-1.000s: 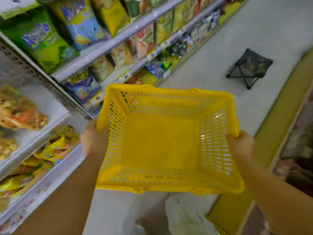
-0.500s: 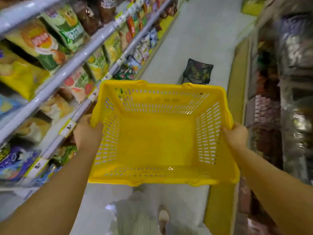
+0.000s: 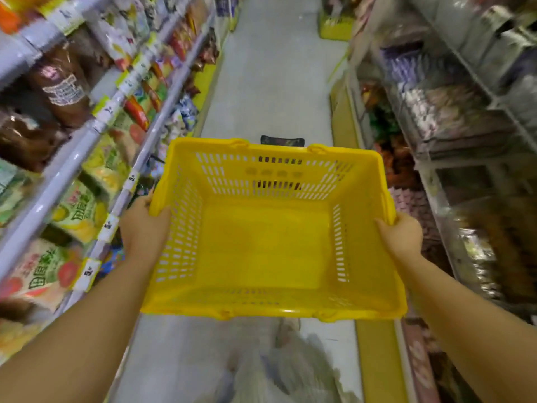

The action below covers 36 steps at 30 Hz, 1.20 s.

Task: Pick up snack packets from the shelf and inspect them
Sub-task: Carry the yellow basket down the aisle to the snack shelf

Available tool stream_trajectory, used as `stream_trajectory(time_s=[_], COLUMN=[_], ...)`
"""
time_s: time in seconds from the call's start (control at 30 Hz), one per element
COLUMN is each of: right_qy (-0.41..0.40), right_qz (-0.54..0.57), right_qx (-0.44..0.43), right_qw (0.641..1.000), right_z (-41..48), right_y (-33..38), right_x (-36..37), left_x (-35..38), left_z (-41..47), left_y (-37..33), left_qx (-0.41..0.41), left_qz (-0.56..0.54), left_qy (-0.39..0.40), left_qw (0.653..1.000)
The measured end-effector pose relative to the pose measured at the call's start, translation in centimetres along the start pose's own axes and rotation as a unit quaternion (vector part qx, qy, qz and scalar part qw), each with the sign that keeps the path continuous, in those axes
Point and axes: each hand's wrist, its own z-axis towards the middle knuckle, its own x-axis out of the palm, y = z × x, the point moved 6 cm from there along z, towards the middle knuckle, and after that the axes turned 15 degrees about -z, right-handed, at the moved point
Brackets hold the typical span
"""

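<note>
I hold a yellow plastic basket [image 3: 357,158] level in front of me, and nothing lies inside it. My left hand [image 3: 143,225] grips its left rim and my right hand [image 3: 402,235] grips its right rim. Snack packets [image 3: 72,210] in green, red and brown wrappers fill the shelves on my left, behind white price rails [image 3: 84,141]. None of the packets is in either hand.
Shelves [image 3: 465,158] of blurred packaged goods line the right side. A grey floor aisle [image 3: 270,68] runs ahead between yellow base strips. A small dark folding stool [image 3: 282,140] stands on the floor just beyond the basket. A yellow display base [image 3: 334,27] sits at the aisle's far end.
The view has swung right from facing the left shelves to looking down the aisle. Both hands keep their hold on the basket. The stool now sits behind the basket's far rim.
</note>
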Motion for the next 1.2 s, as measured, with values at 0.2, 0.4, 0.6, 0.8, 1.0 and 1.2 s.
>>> stream_trajectory(time_s=[0.2,0.4,0.6,0.8,1.0,1.2], right_qy=[0.013,0.009,0.000,0.004,0.000,-0.016], right_qz=[0.011,0.021,0.015,0.019,0.038,0.066], right_qx=[-0.001,-0.034,-0.044,-0.026,0.002,0.031], right_qw=[1.000,0.999,0.999,0.999,0.999,0.997], right_z=[11.2,22.5,32.6,43.2,53.1,62.8], right_y=[3.0,6.7,10.9,16.0,21.3,24.3], right_x=[-0.7,-2.3,-2.1,0.2,0.9,0.9], left_x=[8.8,15.5,21.5,29.5,36.8,44.6], left_z=[8.1,14.8,22.1,32.1,43.2,52.1], left_y=[-3.7,-7.3,-10.1,-12.1,-16.5,-21.1], left_qx=[-0.012,-0.031,-0.037,-0.043,-0.038,-0.024], left_qz=[-0.017,-0.031,-0.029,-0.028,-0.026,-0.016], left_qy=[0.015,-0.006,-0.012,0.004,0.030,0.033], left_qw=[1.000,0.999,0.999,0.999,0.998,0.999])
